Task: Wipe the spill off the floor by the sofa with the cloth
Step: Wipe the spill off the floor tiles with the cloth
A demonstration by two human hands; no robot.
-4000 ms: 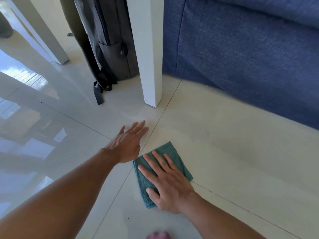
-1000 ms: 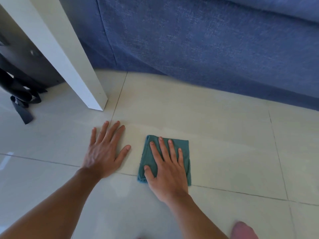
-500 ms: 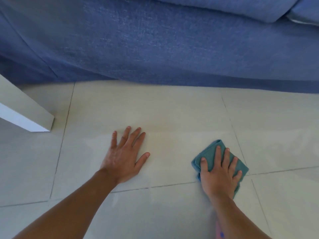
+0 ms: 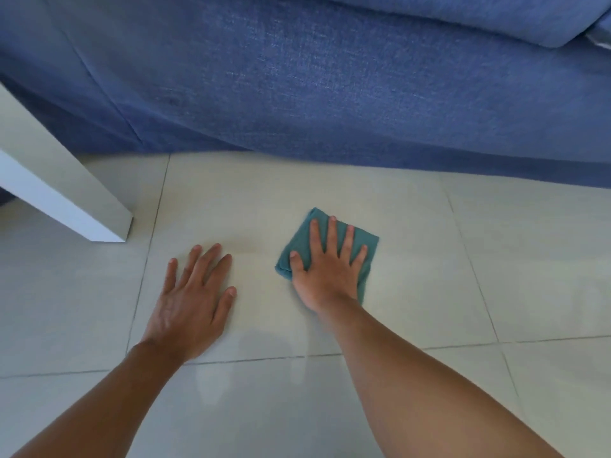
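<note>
A view from a head-worn camera looks down at a pale tiled floor (image 4: 429, 259) in front of a blue fabric sofa (image 4: 330, 87), whose front runs across the whole top of the frame from 9 to 3 o'clock. Two bare forearms reach up from the bottom edge.

The right hand (image 4: 327, 269) lies flat on a folded teal cloth (image 4: 365, 246), just right of the frame's centre. Its fingers are straight and spread, pressing the cloth to the floor rather than gripping it; the thumb rests on the cloth's left edge. The cloth sits directly under this hand, so nothing has to be reached for. It is folded into a rough rectangle turned like a diamond: one corner points toward 11 o'clock and the sofa, and the long axis seems to run from that corner down toward 5 o'clock. Bare tile lies between it and the sofa's base.

The left hand (image 4: 195, 299) is planted palm-down on the tile at about 8 o'clock from the cloth, near but not touching it, fingers straight and holding nothing. It appears to be a brace.

A white furniture leg (image 4: 66, 193) stands at 9 o'clock.

Faint wet streaks show on the floor toward 6 o'clock, between the forearms; whether any spill remains there cannot be told. If so, the next stroke would likely pull the cloth back toward the body.
</note>
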